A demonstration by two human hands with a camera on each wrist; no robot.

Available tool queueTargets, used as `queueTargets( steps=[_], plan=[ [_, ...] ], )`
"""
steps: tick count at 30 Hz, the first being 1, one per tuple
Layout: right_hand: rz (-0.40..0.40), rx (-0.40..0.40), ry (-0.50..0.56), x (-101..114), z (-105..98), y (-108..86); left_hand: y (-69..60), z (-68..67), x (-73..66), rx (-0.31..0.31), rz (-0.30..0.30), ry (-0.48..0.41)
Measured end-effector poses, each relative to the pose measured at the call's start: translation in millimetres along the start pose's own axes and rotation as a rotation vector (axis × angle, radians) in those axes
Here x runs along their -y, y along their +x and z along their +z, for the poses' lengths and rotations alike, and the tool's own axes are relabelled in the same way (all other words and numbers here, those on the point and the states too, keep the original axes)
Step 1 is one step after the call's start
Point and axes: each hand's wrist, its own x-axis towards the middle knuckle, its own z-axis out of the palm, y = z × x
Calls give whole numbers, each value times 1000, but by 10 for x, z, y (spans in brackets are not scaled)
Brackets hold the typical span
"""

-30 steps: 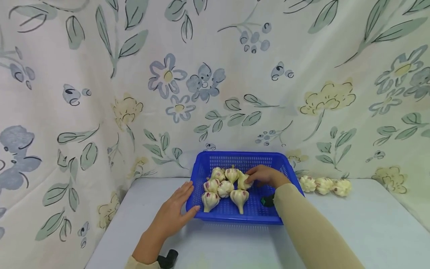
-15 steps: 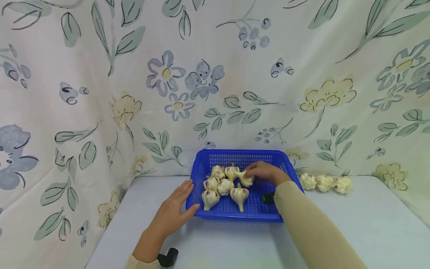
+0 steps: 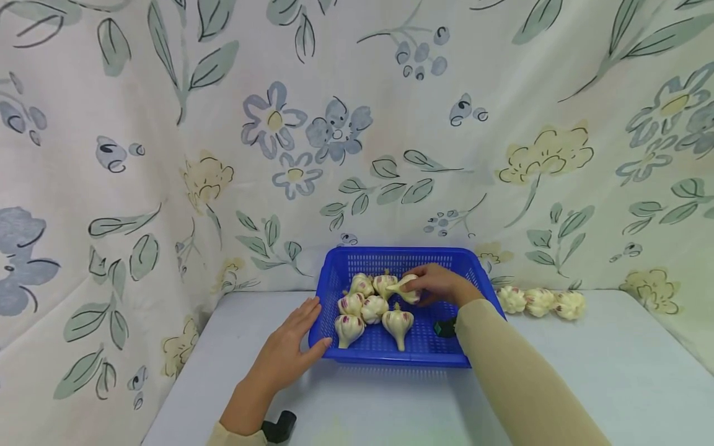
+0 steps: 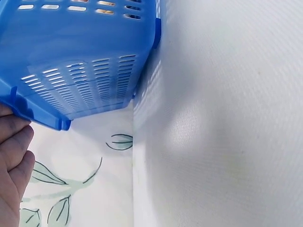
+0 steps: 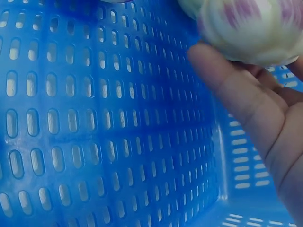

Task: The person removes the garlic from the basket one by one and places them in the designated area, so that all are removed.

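Observation:
A blue plastic basket point(image 3: 424, 358) with slotted walls stands on the table and holds several garlic bulbs with purple streaks. My right hand point(image 3: 442, 286) reaches into it and grips one garlic bulb point(image 3: 411, 293), whose stem points left towards the others. The right wrist view shows that garlic bulb point(image 5: 253, 35) between thumb and fingers, above the slotted basket floor point(image 5: 94, 127). At the basket's left rim, my left hand point(image 3: 286, 347) rests with straight fingers. In the left wrist view those fingers point(image 4: 16, 146) touch the rim from outside.
Right of the basket, 3 more garlic bulbs point(image 3: 540, 303) lie in a row on the white table point(image 3: 619, 365). A floral cloth point(image 3: 390, 124) hangs behind and along the left side. Dark wrist devices point(image 3: 281, 427) sit on both arms.
My right hand has lifted and turned the garlic bulb slightly, so its stem now points left. The left hand stays on the rim. The head view has shifted a little.

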Motion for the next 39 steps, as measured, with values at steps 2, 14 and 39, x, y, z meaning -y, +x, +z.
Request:
queueTargets(
  steps=[2,14,39],
  plan=[
    [-25,-7,13,15,-1,0,2,-1,0,-5,5,-5],
    [-123,-20,-26,65,-7,2,9,-5,10,0,1,-4],
    [-121,19,49,4,0,25,11,18,34,5,-4,-8]
  ],
)
